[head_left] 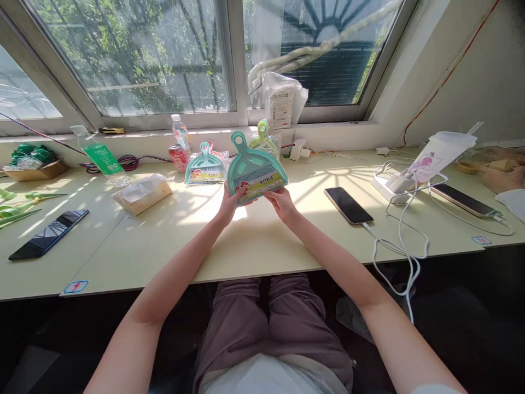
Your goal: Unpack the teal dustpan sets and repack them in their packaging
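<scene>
A teal mini dustpan and brush set (251,165) with a yellow printed label is held up above the table, tilted toward me. My left hand (230,205) grips its lower left corner, and my right hand (282,203) pinches the bottom edge at the right. Both hands are closed on it. Behind it to the left stands another teal dustpan set (206,167) in clear wrap, with a pink one partly showing behind. A yellow-green dustpan set (264,137) leans near the window wall, mostly covered by the held one.
A tissue pack (141,194), a green-labelled bottle (102,157), a red can (178,157) and a dark phone (48,235) lie or stand to the left. At right are a charging phone (348,206), a power strip (388,189), loose white cables and a tilted plastic cup (441,153).
</scene>
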A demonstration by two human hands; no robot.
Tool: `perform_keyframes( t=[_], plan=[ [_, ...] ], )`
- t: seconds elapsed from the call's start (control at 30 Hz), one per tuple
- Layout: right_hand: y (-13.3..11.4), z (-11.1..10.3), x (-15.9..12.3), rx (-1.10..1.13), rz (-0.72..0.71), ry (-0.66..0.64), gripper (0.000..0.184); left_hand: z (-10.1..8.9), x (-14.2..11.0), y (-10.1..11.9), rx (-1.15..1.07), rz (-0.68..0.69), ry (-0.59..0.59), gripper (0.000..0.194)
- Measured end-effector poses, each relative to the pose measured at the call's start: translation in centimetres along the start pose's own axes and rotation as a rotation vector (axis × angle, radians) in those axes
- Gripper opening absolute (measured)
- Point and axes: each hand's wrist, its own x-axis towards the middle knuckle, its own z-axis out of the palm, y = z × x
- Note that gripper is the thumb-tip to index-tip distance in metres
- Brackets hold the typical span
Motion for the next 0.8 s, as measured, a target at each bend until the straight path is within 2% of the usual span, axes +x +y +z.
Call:
perform_keyframes(
  t=[0.33,0.63,0.73,0.8],
  plan=[
    [0.6,0.5,-0.2,0.067,0.031,0.082,0.042,0.0,-0.4,0.6,0.030,-0.036,-0.055,0.066],
    [1.3,0.3,-0.1,0.054,0.010,0.110,0.039,0.2,-0.3,0.4,0.005,-0.100,-0.042,0.066],
    [0.8,-0.5,0.5,0.012,0.059,0.035,0.035,-0.2,0.1,0.2,-0.007,-0.116,-0.019,0.065],
    [-0.2,-1.4,1.1,-0.115,0.168,-0.113,0.028,-1.0,0.6,0.1,-0.025,-0.120,0.025,0.062]
  ],
)
